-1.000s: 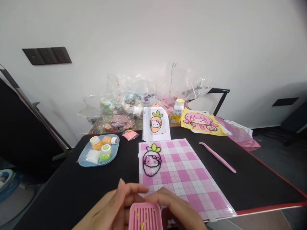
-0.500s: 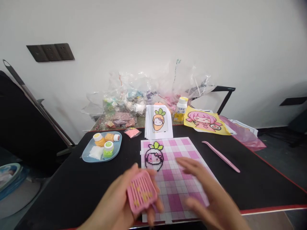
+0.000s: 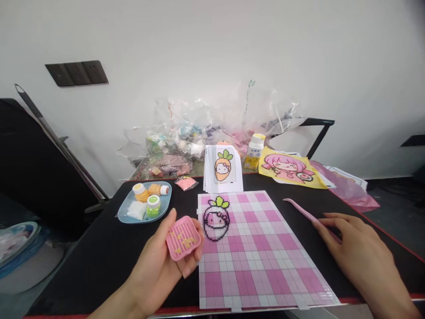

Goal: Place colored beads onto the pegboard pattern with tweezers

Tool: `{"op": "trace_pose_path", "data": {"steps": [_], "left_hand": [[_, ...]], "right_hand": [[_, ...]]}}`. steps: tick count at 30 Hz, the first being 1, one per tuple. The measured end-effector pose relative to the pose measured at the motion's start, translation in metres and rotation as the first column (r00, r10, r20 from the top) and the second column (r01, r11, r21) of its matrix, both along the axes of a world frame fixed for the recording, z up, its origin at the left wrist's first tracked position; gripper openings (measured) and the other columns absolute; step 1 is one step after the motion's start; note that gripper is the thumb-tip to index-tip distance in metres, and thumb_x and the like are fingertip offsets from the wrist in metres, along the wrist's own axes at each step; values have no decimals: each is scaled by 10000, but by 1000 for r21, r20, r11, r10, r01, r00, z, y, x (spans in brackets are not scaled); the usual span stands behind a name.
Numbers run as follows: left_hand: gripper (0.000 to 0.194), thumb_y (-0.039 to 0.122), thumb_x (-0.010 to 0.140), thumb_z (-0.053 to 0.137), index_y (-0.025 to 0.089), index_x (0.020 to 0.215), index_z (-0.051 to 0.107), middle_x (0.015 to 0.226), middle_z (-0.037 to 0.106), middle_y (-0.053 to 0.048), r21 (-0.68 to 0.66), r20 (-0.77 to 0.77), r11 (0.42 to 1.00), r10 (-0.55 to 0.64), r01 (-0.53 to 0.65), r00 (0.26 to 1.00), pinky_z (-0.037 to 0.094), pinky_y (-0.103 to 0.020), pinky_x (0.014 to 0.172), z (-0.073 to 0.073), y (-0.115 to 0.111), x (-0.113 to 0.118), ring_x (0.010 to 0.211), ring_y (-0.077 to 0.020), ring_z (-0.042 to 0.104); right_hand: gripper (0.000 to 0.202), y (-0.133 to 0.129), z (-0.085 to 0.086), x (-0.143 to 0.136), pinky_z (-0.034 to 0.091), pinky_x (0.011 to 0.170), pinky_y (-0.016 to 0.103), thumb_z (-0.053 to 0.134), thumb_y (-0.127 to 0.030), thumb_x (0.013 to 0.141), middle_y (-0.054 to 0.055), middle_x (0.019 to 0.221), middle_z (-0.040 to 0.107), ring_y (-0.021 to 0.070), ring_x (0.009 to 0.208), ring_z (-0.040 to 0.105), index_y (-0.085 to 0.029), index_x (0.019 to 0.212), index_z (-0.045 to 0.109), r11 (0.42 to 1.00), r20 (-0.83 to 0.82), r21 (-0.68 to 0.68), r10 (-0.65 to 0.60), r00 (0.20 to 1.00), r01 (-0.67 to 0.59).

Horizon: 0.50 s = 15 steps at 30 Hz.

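My left hand (image 3: pixel 159 261) holds a small pink ridged tray (image 3: pixel 183 238) with several yellow beads lying between its ridges. Long pink tweezers (image 3: pixel 303 212) lie on the black mat at the right, and my right hand (image 3: pixel 345 239) has its fingers closed on their near part. Between the hands is a pink and white checked pegboard (image 3: pixel 259 266). At its upper left, a bead figure (image 3: pixel 216 221) shows a black outline, green leaves and a bit of pink. Behind the board stands a stack of cards (image 3: pixel 224 170) with a carrot-shaped picture.
On the left, a blue plate (image 3: pixel 125 208) bears bead jars and a white packet. A pink bead packet (image 3: pixel 186 183) lies near it. Bagged beads (image 3: pixel 172 163), a white and yellow bottle (image 3: pixel 255 153) and a yellow picture sheet (image 3: pixel 314 177) are along the back.
My right hand has moved right, from over the pegboard to the tweezers, and closed on them. My left hand and the pink tray have shifted left and up.
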<state>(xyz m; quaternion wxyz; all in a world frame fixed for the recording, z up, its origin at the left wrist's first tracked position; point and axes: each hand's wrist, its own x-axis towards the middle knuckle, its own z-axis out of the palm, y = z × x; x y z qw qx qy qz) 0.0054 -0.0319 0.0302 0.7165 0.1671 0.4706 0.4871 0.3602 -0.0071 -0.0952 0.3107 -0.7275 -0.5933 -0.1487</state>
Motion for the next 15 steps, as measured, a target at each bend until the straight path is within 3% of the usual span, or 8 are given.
{"op": "trace_pose_path", "data": {"steps": [3, 5, 9, 13, 15], "left_hand": [[385, 357, 956, 508, 81, 789, 718, 715, 699, -99, -88, -12, 996, 14, -15, 1000, 538, -197, 477, -1, 1, 1, 531, -133, 656], [356, 383, 932, 541, 98, 808, 714, 726, 705, -86, -95, -7, 995, -41, 40, 999, 465, -163, 393, -3, 2, 0, 454, -103, 610], [355, 407, 929, 531, 115, 825, 704, 721, 707, -74, -31, 1, 989, -147, 147, 989, 338, -136, 308, -3, 2, -3, 359, -68, 531], [370, 406, 943, 500, 112, 833, 695, 694, 695, -74, 2, 15, 983, -182, 182, 983, 266, -118, 276, -1, 1, -4, 331, -57, 505], [403, 389, 965, 450, 102, 823, 694, 693, 693, -81, 44, 41, 988, -148, 146, 988, 267, -122, 271, 0, 0, -4, 319, -53, 493]], "right_hand": [[481, -5, 9, -6, 518, 746, 486, 321, -609, 846, 119, 995, 699, 341, 913, 661, -235, 803, 621, 999, -88, -29, -33, 996, 30], [456, -8, 14, -8, 516, 687, 449, 361, -616, 816, 86, 947, 709, 308, 818, 674, -246, 816, 627, 997, -152, -58, -60, 986, 52], [438, -8, 17, -9, 507, 663, 413, 407, -618, 764, 74, 907, 714, 280, 750, 672, -247, 805, 636, 996, -221, -76, -66, 973, 50], [392, -9, 19, -8, 502, 663, 407, 443, -588, 767, 73, 915, 713, 283, 766, 677, -254, 813, 641, 993, -248, -111, -66, 967, 39], [359, -10, 21, -8, 501, 667, 406, 467, -568, 777, 71, 909, 712, 285, 777, 677, -258, 815, 643, 991, -254, -132, -68, 965, 35]]}}
